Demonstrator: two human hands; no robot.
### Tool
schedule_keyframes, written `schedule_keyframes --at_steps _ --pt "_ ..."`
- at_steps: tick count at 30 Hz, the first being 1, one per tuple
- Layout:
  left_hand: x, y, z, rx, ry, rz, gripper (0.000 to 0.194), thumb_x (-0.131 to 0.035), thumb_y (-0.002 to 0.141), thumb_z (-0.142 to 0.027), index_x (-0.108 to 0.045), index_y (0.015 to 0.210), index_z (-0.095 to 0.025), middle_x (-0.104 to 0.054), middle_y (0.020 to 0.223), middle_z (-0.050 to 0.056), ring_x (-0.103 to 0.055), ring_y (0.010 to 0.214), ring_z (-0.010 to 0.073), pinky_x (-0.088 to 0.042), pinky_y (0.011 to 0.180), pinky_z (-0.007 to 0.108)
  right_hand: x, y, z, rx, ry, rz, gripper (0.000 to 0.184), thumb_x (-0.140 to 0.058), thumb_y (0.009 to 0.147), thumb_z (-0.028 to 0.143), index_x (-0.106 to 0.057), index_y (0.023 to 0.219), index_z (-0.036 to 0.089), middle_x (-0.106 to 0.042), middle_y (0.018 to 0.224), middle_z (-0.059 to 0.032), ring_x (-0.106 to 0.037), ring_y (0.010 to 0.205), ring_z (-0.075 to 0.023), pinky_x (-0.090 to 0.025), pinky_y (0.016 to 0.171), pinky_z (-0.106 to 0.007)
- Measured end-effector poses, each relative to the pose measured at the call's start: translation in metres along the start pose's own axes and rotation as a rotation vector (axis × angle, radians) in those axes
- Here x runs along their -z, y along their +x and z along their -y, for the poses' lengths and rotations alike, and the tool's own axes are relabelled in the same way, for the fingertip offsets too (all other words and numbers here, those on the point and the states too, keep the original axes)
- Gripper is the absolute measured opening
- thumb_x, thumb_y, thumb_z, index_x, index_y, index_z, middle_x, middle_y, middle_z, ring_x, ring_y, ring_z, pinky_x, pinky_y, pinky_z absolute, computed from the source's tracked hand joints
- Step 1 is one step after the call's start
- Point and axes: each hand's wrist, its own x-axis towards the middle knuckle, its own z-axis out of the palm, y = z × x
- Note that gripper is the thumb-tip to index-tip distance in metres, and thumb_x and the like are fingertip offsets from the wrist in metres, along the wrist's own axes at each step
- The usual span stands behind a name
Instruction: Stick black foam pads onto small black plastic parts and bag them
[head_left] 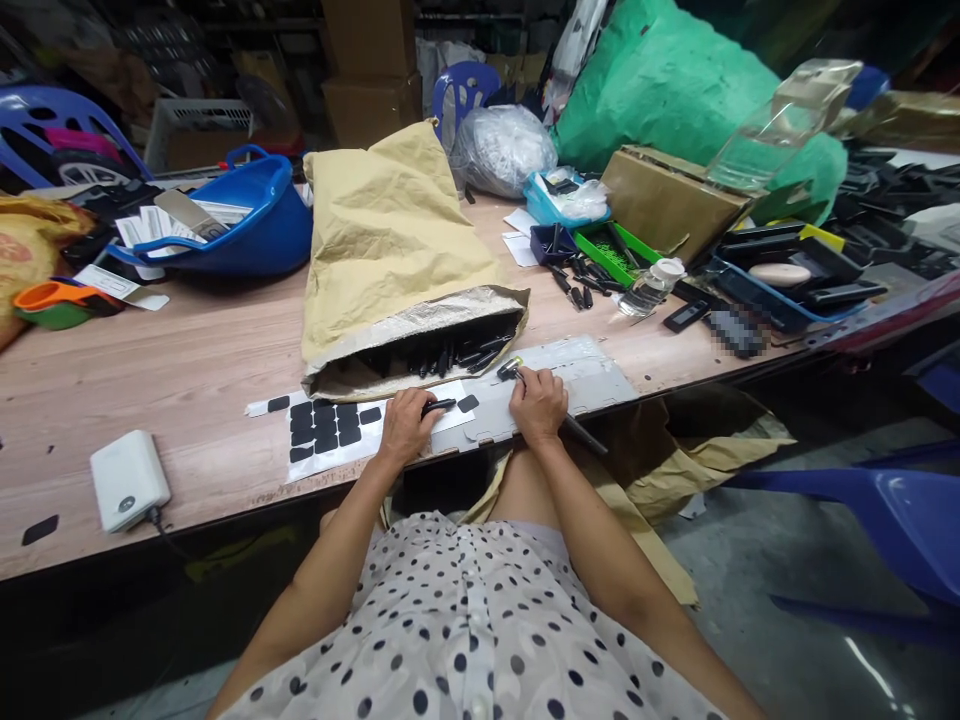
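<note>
My left hand point(409, 425) is closed around a small black pen-shaped part point(441, 406), held low over the near edge of the table. In my right hand point(538, 405) is a small hammer point(510, 369), its metal head at the fingers and its dark handle sticking out behind the wrist. Under both hands lies a flat grey board point(592, 372). A white sheet with black rounded stickers point(326, 428) extends left from my left hand. Just beyond the hands, a tan paper sack point(397, 230) gapes open, with several black parts point(442, 358) inside.
On the left are a white power bank point(129, 480) with a cable and a blue basin point(262, 225) of papers. To the right stand a green tray point(611, 255), a clear bottle point(651, 288), a cardboard box point(671, 205) and a blue basket point(787, 305). A blue chair point(885, 520) is beside me.
</note>
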Motion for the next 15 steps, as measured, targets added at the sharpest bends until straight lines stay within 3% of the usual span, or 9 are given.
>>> schedule_keyframes --at_steps 9,15 --pt "-0.004 0.002 0.004 0.062 -0.105 0.024 0.011 -0.072 0.08 -0.028 -0.072 0.091 -0.025 -0.068 0.093 0.003 -0.06 0.095 0.0236 -0.048 0.086 0.037 0.006 0.005 -0.005 -0.034 0.077 0.064 0.029 -0.053 0.09 0.017 -0.072 0.111 0.022 -0.06 0.096 -0.0099 -0.049 0.091 -0.0247 -0.035 0.075 -0.034" --pt "-0.004 0.002 0.002 0.08 -0.117 0.018 0.012 -0.072 0.08 -0.025 -0.073 0.091 -0.025 -0.068 0.09 0.002 -0.061 0.093 0.023 -0.049 0.086 0.037 0.024 -0.01 0.017 0.061 0.373 0.061 0.037 -0.039 0.098 0.021 -0.067 0.122 0.021 -0.064 0.103 -0.0097 -0.059 0.094 -0.0217 -0.046 0.081 -0.032"
